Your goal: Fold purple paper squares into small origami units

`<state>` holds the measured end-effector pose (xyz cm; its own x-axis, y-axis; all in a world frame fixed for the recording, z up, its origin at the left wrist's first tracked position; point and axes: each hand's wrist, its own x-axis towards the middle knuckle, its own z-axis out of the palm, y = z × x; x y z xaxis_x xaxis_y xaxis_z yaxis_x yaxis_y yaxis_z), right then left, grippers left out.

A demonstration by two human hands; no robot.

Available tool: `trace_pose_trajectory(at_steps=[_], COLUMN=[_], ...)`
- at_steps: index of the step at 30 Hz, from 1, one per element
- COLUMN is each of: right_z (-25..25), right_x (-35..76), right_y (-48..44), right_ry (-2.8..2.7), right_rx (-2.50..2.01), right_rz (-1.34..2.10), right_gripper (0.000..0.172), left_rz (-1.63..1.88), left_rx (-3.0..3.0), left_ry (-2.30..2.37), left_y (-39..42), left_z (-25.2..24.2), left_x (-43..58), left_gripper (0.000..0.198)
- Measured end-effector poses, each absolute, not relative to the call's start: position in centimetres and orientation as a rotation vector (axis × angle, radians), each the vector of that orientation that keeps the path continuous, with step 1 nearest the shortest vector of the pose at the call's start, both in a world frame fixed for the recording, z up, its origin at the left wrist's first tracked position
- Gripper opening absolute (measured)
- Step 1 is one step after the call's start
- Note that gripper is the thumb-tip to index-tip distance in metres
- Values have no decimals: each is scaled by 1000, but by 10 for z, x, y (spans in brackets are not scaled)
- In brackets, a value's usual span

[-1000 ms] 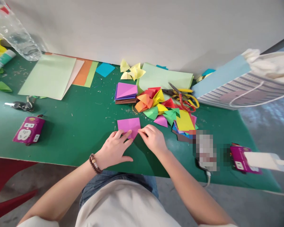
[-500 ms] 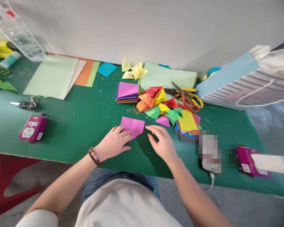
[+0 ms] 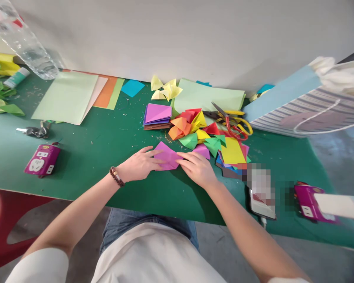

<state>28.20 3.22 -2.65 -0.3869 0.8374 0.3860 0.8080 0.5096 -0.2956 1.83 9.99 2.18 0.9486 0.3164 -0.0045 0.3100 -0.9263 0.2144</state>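
Two hands were on the folded sheet of pink origami paper (image 3: 167, 156), which lay on the green surface (image 3: 106, 165). The right hand (image 3: 197, 169) had just come back onto it, fingers pressing without a clench, while the left hand (image 3: 140, 164), wearing a beaded bracelet (image 3: 116, 176), rested open against its other side, just beside a heap of folded paper shapes (image 3: 188, 127).

The right hand (image 3: 196, 169) partly hides the pink paper (image 3: 166, 156), a near-right object (image 3: 260, 182) is pixelated, and the far-left bottle (image 3: 26, 45) runs off the frame.
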Motion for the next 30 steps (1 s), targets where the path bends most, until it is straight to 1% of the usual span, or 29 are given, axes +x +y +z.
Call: trace_pose_trajectory(at_steps=[3, 6, 8, 10, 15, 21, 23, 27, 30], right_z=[-20, -15, -15, -17, -19, -9, -6, -3, -3], right_x=[275, 264, 260, 260, 272, 278, 279, 281, 281], right_y=[25, 7, -5, -12, -10, 0, 3, 6, 5], right_ry=[-2335, -2436, -2476, -2461, -2421, -2427, -2434, -2478, -2488], right_rx=[-1313, -1262, -1234, -1252, -1253, -1214, -1205, -1195, -1194], right_rz=[46, -5, 55, 97, 141, 253, 292, 328, 325], right_gripper=[23, 22, 24, 26, 23, 21, 20, 19, 19], left_rz=[110, 168, 172, 176, 205, 175, 168, 170, 158], left_rx=[2919, 2926, 2918, 2902, 2874, 2846, 2831, 2818, 2835], left_ry=[566, 672, 721, 736, 712, 643, 655, 673, 679], left_y=[90, 72, 60, 51, 48, 49, 48, 47, 46], left_z=[24, 21, 16, 10, 5, 10, 10, 8, 6], left_x=[21, 22, 22, 21, 14, 10, 11, 12, 13], left_gripper=[34, 45, 53, 57, 58, 46, 48, 59, 61])
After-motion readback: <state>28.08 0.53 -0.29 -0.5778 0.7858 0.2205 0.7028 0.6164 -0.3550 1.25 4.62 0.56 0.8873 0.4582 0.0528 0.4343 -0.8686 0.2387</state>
